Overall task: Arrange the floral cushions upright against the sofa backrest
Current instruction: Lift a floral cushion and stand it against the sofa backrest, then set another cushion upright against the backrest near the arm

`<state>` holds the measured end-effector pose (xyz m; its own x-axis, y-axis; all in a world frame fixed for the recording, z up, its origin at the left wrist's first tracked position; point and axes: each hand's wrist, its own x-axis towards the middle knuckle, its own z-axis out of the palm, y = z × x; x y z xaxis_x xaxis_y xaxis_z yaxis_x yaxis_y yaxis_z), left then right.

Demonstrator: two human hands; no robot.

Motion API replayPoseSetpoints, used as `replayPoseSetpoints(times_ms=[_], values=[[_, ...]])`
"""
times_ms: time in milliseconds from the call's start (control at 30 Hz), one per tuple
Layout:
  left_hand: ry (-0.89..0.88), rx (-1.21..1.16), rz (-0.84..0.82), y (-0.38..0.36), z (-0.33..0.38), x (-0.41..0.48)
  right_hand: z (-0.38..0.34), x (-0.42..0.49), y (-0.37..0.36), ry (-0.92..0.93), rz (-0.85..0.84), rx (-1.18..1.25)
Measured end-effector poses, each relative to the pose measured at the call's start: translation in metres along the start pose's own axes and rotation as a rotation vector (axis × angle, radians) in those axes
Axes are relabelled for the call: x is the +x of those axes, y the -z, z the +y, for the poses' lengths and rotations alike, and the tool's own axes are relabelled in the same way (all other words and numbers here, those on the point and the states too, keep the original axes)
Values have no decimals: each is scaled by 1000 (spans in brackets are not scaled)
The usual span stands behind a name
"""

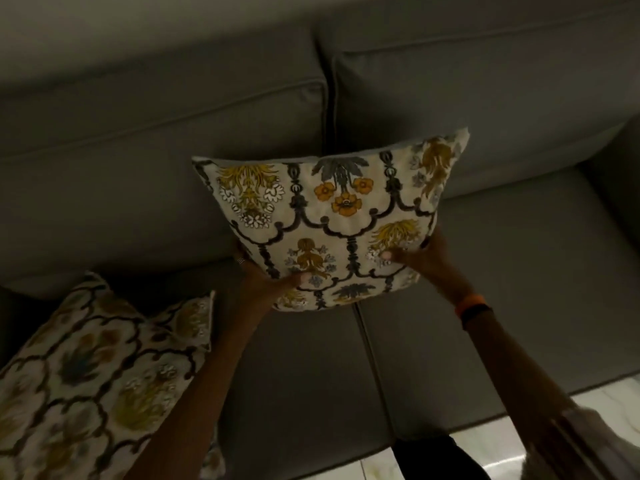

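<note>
A cream floral cushion (332, 216) with yellow and grey flowers stands upright against the grey sofa backrest (485, 109), over the gap between the two back cushions. My left hand (263, 278) grips its lower left edge, thumb on the front. My right hand (422, 254) grips its lower right edge. A second floral cushion (93, 375) lies tilted on the seat at the lower left, apart from both hands.
The grey sofa seat (502, 306) spreads below the held cushion, with a seam down its middle. The right armrest (620, 161) rises at the far right. White glossy floor tiles (491, 448) show at the bottom right.
</note>
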<state>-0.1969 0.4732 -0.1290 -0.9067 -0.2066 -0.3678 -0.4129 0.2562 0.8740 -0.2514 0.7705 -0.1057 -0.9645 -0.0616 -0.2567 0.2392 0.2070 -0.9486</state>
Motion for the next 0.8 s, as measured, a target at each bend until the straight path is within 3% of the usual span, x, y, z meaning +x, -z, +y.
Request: replayPoseSetpoints(times_ms=[200,400,533,600,700,800], values=[[-25,-56,130,-53,-40,37,68,64,13,-9,-43,-125],[-39,54,173,-40,-53,35,83,39,-12,-3,89,-66],[57,36,166,-6,-57,-7,94,-26,-71,-259,297,-141],[-28,108,204,30,-68,-34,98,-57,-124,-368,217,-220],[-114,371,232,101,-92,-65,88,-93,-218,-319,3,-305],[-119,559,313,191,-125,-85,59,-125,-318,-266,-70,-242]])
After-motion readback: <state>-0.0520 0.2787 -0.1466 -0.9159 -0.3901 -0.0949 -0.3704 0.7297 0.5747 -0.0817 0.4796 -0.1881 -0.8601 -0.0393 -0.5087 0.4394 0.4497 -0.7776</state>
